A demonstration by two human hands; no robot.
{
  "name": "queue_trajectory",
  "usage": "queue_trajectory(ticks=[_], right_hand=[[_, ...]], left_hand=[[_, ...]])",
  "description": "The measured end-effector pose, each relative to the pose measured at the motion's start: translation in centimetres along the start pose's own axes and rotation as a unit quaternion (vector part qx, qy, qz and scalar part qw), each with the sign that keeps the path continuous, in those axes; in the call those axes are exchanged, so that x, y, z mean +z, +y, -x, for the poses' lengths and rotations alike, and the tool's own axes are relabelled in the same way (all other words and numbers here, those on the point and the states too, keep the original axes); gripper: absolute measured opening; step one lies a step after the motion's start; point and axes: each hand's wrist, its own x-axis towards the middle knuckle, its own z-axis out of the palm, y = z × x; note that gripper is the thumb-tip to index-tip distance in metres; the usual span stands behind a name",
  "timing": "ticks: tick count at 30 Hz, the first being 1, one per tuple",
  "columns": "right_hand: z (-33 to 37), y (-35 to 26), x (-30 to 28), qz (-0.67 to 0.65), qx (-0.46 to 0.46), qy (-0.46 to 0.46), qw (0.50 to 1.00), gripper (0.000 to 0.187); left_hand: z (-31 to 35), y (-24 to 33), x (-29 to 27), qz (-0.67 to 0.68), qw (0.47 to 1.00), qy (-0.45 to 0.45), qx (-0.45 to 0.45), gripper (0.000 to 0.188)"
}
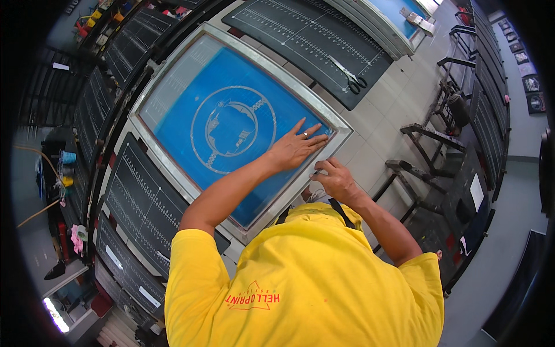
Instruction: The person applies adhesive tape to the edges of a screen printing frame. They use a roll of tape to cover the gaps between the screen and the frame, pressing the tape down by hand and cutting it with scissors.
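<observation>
A silk-screen printing frame (165, 68) with a pale metal border lies in front of me. Its blue mesh (173, 124) carries a round design with lighter lines. My left hand (298, 147) rests flat on the mesh close to the right-hand corner, fingers spread, a ring on one of them. Just below it, at the frame's near right edge, my right hand (337, 180) is closed in a pinch. A small dark bit shows at its fingertips, too little to name.
Black printing boards with white ruled marks stand on both sides, one board (139, 196) left, another (306, 43) beyond the frame. Scissors (348, 78) lie on the far board. Dark metal racks (428, 144) stand right. Another blue screen (393, 17) is at the top right.
</observation>
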Motion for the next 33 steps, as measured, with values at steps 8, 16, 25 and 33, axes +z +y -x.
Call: queue_trajectory(ticks=[8,16,25,33], right_hand=[[0.2,0.2,0.3,-0.011,0.001,0.001,1.000,0.026],[0.1,0.0,-0.3,-0.024,0.005,-0.007,1.000,0.025],[0.0,-0.4,-0.7,-0.034,0.009,0.009,0.999,0.029],[0.2,-0.2,-0.7,-0.025,0.020,-0.015,0.999,0.024]], left_hand=[[-1.9,-0.9,0.5,-0.014,1.000,0.001,-0.014,0.056],[-2.7,-0.3,1.1,-0.023,0.998,0.051,-0.035,0.059],[-2.9,1.3,0.4,0.032,0.985,0.112,-0.128,0.051],[-4.1,-0.3,-0.2,0.147,0.932,0.237,-0.233,0.043]])
